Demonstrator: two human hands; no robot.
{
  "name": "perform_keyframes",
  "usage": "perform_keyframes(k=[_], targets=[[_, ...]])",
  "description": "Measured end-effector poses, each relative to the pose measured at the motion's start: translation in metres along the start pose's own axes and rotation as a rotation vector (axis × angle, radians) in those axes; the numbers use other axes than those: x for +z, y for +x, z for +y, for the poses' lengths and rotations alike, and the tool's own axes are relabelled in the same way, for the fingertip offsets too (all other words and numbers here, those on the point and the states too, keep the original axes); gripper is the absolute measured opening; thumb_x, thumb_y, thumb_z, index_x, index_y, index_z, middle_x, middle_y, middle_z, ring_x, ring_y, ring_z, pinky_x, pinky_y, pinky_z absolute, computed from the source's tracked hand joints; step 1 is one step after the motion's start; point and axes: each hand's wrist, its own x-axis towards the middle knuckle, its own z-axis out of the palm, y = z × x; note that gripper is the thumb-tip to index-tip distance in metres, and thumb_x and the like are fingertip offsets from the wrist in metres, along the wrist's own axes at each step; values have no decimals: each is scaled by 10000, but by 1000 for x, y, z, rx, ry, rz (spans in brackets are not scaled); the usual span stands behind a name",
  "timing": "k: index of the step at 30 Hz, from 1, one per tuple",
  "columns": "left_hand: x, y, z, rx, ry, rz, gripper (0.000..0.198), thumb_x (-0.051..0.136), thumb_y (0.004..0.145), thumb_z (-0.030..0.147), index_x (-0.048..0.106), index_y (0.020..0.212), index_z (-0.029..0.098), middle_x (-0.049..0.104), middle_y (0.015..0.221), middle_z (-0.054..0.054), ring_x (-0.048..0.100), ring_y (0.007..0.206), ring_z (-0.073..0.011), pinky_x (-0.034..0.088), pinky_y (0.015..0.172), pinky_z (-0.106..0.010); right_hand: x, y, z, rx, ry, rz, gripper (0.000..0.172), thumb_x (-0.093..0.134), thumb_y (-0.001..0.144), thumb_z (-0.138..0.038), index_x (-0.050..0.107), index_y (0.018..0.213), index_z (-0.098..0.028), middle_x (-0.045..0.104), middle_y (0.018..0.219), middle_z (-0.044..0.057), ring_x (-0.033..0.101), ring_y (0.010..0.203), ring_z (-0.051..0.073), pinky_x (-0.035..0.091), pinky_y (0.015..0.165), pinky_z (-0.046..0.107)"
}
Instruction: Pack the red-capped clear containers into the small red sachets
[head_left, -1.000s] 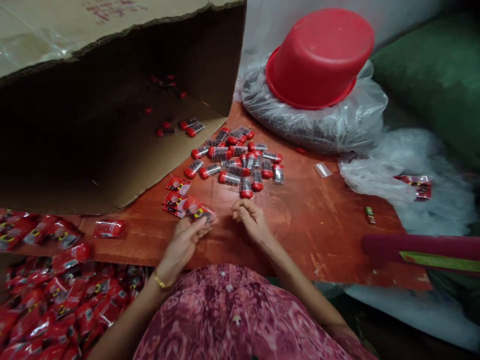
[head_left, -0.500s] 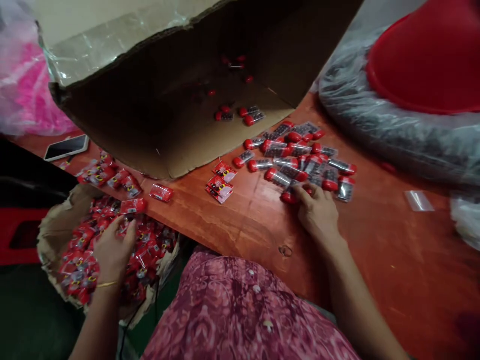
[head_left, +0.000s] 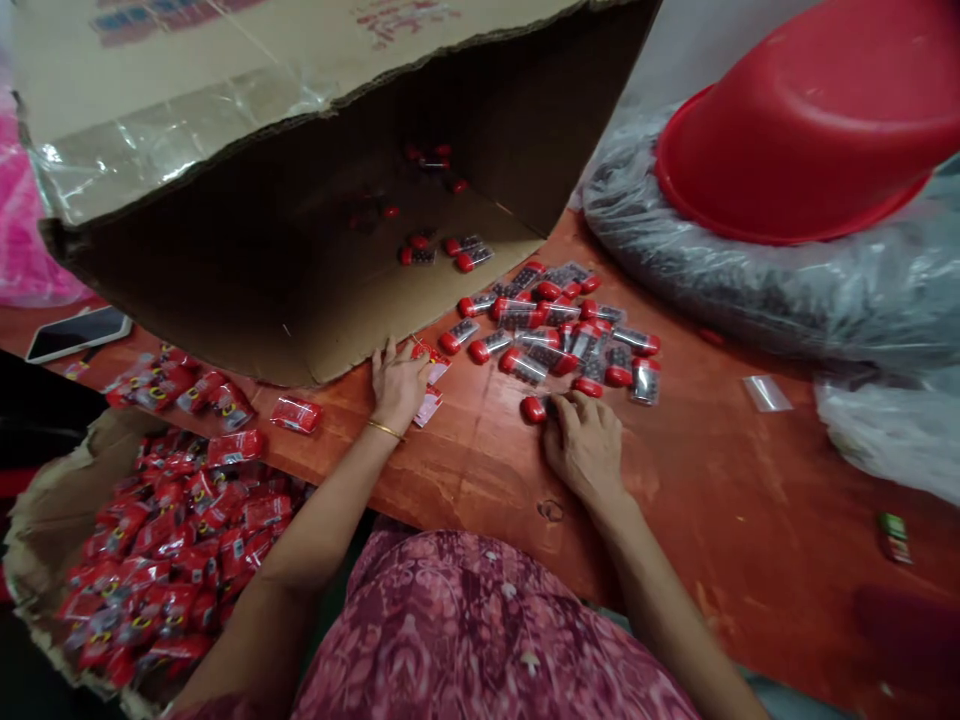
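My left hand (head_left: 397, 388) reaches over the table by the box's edge, its bent fingers on the top of some small red printed cards (head_left: 429, 405). The hand partly hides the cards. My right hand (head_left: 586, 445) rests low on the table with curled fingers closed round a small red-capped clear case (head_left: 534, 409). Only its red end shows at the left of my fingers. Just beyond lies a loose pile of similar cases (head_left: 559, 315), clear with dark contents and red ends.
A large cardboard box (head_left: 225, 180) lies open toward me, several cases inside. At lower left, a torn carton (head_left: 45, 530) holds red wrapped packets (head_left: 172, 560). A packet (head_left: 296, 413), phone (head_left: 79, 333), clear plastic piece (head_left: 766, 393) and red tub (head_left: 795, 130) on a plastic-wrapped bundle (head_left: 720, 290) are around.
My left hand has moved from above the packet carton rightward to the printed cards. My right hand has drawn a case toward me, away from the pile. The view has shifted right.
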Motion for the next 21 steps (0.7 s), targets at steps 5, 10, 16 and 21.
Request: perform_keyframes(k=[5, 10, 16, 21], targets=[[1, -4, 0, -17, -22, 32, 286, 452, 849, 335, 719, 927, 272, 597, 1244, -64, 376, 1281, -325, 235, 1038, -554, 2, 3, -2, -12, 67, -5, 334, 474, 841, -318, 561, 1106, -135, 569, 1172, 163, 447, 1080, 299, 329, 879, 434], [-4, -5, 2, -8, -114, 130, 272, 469, 841, 312, 729, 892, 255, 605, 1233, -68, 396, 1274, -321, 242, 1042, -555, -17, 6, -17, 16, 246, 59, 323, 496, 836, -346, 576, 1081, -153, 561, 1188, 165, 468, 1078, 296, 332, 907, 446], [-30, -30, 35, 94, -240, 265, 288, 474, 850, 355, 706, 981, 245, 561, 1288, -76, 379, 1296, -305, 242, 1051, -546, -29, 33, -71, 253, 1131, -72, 266, 466, 847, -401, 555, 998, -200, 623, 986, 74, 569, 892, 195, 449, 803, 319], [-35, -51, 53, 83, -465, 215, 336, 505, 835, 380, 642, 1103, 230, 529, 1325, -87, 410, 1278, -272, 272, 1062, -467, -26, 48, -89, 364, 1352, -79, 223, 425, 864, -349, 512, 718, -205, 524, 664, -18, 495, 644, 118, 425, 640, 225]])
